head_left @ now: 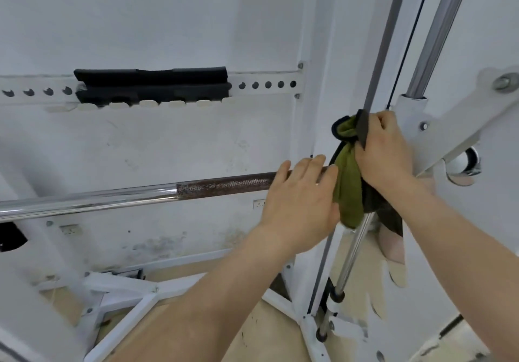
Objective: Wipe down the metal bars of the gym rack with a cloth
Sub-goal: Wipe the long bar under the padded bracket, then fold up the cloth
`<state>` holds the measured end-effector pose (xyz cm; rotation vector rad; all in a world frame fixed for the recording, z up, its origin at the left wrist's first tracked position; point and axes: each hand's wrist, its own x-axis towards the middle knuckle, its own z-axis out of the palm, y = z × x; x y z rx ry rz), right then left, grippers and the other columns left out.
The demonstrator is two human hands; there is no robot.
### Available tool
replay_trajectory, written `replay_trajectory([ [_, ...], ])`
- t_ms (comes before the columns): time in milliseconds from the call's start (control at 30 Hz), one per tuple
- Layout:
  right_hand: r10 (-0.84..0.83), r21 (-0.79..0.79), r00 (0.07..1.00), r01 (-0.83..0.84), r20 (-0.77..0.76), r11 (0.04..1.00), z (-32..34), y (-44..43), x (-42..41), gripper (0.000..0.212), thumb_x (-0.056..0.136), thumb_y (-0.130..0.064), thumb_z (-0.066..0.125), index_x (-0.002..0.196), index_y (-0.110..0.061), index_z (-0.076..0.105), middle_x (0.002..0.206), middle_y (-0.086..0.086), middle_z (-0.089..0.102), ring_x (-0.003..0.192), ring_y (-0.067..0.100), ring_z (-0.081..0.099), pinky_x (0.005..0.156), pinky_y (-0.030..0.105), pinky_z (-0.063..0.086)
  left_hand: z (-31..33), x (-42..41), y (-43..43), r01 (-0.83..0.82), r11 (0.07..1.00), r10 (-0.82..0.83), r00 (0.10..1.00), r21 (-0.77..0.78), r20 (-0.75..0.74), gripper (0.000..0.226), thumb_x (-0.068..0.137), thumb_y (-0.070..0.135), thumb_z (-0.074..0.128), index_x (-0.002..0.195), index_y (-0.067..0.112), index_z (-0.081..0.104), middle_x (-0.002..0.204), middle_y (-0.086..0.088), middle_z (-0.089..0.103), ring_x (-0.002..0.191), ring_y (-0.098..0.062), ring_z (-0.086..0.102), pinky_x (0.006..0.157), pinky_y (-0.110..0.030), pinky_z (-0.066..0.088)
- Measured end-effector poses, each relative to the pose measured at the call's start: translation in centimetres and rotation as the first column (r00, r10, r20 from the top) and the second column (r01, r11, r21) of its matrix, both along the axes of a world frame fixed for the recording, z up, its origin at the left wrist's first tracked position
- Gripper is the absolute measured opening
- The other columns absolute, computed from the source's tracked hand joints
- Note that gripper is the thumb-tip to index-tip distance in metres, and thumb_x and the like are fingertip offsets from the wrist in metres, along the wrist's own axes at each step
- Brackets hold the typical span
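Note:
My right hand [387,150] grips a green cloth with a dark edge [349,190], wrapped round the upright chrome guide rod [352,252] of the white rack. The cloth's loose end hangs down below the hand. My left hand [302,195] lies over the horizontal barbell [219,184], on its rusty knurled part just left of the cloth, fingers curled over the top of the bar. Further left the bar turns to smooth chrome [84,201]. Above my right hand the rod continues upward [390,38], beside a thin black cable [407,44].
A white perforated rail with a black pad [151,83] crosses the stained white wall. A second chrome rod [438,32] and a white bracket [460,125] with bolts stand at the right. White base struts [126,294] lie on the tan floor below.

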<state>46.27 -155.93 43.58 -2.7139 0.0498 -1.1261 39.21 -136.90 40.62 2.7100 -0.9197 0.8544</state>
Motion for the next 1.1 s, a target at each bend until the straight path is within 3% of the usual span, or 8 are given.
replay_trajectory([
  [200, -0.041, 0.01, 0.983, 0.043, -0.18, 0.999, 0.4, -2.1, -0.7, 0.014, 0.092, -0.021, 0.049, 0.088, -0.01, 0.057, 0.086, 0.012, 0.062, 0.071, 0.03, 0.054, 0.056, 0.033, 0.033, -0.6, 1.2, -4.3, -0.08, 0.996, 0.079, 0.996, 0.038, 0.026, 0.069, 0.088, 0.051, 0.051, 0.142, 0.009, 0.039, 0.144, -0.011, 0.045, 0.131, -0.026, 0.042, 0.113, -0.052, 0.021],
  [467, 0.254, -0.005, 0.961, -0.256, -0.111, 0.967, -0.8, 6.5, -3.5, 0.021, 0.097, -0.03, 0.042, 0.083, -0.018, 0.05, 0.078, 0.001, 0.062, 0.069, 0.023, 0.059, 0.063, 0.036, 0.047, -1.5, 2.0, 1.1, -0.187, 0.965, 0.209, 0.972, -0.186, 0.104, 0.033, 0.074, 0.015, 0.062, 0.107, 0.015, 0.064, 0.127, -0.014, 0.056, 0.124, -0.032, 0.047, 0.104, -0.049, 0.037],
  [567, 0.319, -0.149, 0.926, -0.351, -0.2, 0.925, 0.0, 10.6, -3.6, 0.016, 0.099, -0.03, 0.038, 0.084, -0.023, 0.038, 0.071, -0.003, 0.051, 0.064, 0.021, 0.051, 0.055, 0.032, 0.037, -1.5, 1.1, 5.5, -0.27, 0.92, 0.303, 0.95, -0.285, 0.077, 0.028, 0.076, 0.022, 0.064, 0.102, 0.014, 0.067, 0.126, -0.012, 0.056, 0.118, -0.032, 0.05, 0.097, -0.042, 0.042],
  [700, 0.429, -0.22, 0.831, -0.52, -0.354, 0.825, 1.7, 17.2, -2.7, 0.015, 0.098, -0.028, 0.037, 0.085, -0.026, 0.044, 0.065, -0.005, 0.042, 0.059, 0.017, 0.044, 0.049, 0.028, 0.027, -1.9, -0.3, 10.9, -0.446, 0.846, 0.477, 0.878, -0.293, 0.042, 0.034, 0.079, 0.034, 0.062, 0.106, 0.016, 0.067, 0.121, -0.009, 0.059, 0.107, -0.03, 0.054, 0.096, -0.045, 0.044],
  [867, 0.616, 0.135, 0.599, -0.652, -0.511, 0.746, 3.3, 23.2, -1.4, 0.027, 0.096, -0.029, 0.043, 0.07, -0.019, 0.045, 0.071, -0.002, 0.051, 0.067, 0.018, 0.051, 0.059, 0.031, 0.038, -2.3, -2.5, 14.8, -0.504, 0.741, 0.552, 0.834, -0.443, -0.025, 0.038, 0.079, 0.024, 0.061, 0.116, 0.018, 0.066, 0.13, -0.01, 0.052, 0.113, -0.023, 0.046, 0.096, -0.035, 0.041],
  [934, 0.802, 0.492, 0.446, -0.634, -0.398, 0.596, 3.7, 24.0, -1.7, 0.027, 0.095, -0.023, 0.046, 0.07, -0.014, 0.051, 0.069, 0.002, 0.054, 0.068, 0.02, 0.054, 0.062, 0.033, 0.041, -2.3, -3.6, 14.6, -0.441, 0.709, 0.462, 0.88, -0.55, -0.111, 0.037, 0.082, 0.029, 0.056, 0.117, 0.023, 0.066, 0.135, -0.004, 0.046, 0.117, -0.019, 0.044, 0.098, -0.027, 0.036],
  [1000, 0.921, 0.811, 0.36, -0.49, -0.147, 0.32, 4.3, 24.6, -2.8, 0.024, 0.096, -0.022, 0.049, 0.079, -0.011, 0.063, 0.072, 0.004, 0.061, 0.07, 0.017, 0.06, 0.065, 0.031, 0.048, -2.1, -4.8, 14.3, -0.358, 0.663, 0.341, 0.926, -0.657, -0.161, 0.035, 0.084, 0.036, 0.056, 0.117, 0.025, 0.063, 0.14, 0.003, 0.039, 0.123, -0.011, 0.041, 0.1, -0.022, 0.035],
  [1100, 0.947, 0.98, 0.316, -0.197, 0.059, 0.005, 3.8, 26.1, -4.9, 0.021, 0.093, -0.029, 0.058, 0.092, -0.011, 0.07, 0.085, 0.008, 0.073, 0.083, 0.02, 0.068, 0.078, 0.033, 0.055, -1.2, -7.1, 15.3, -0.253, 0.623, 0.303, 0.95, -0.74, -0.07, 0.042, 0.082, 0.026, 0.069, 0.12, 0.02, 0.052, 0.144, 0.005, 0.031, 0.127, 0.0, 0.036, 0.098, -0.019, 0.041],
])
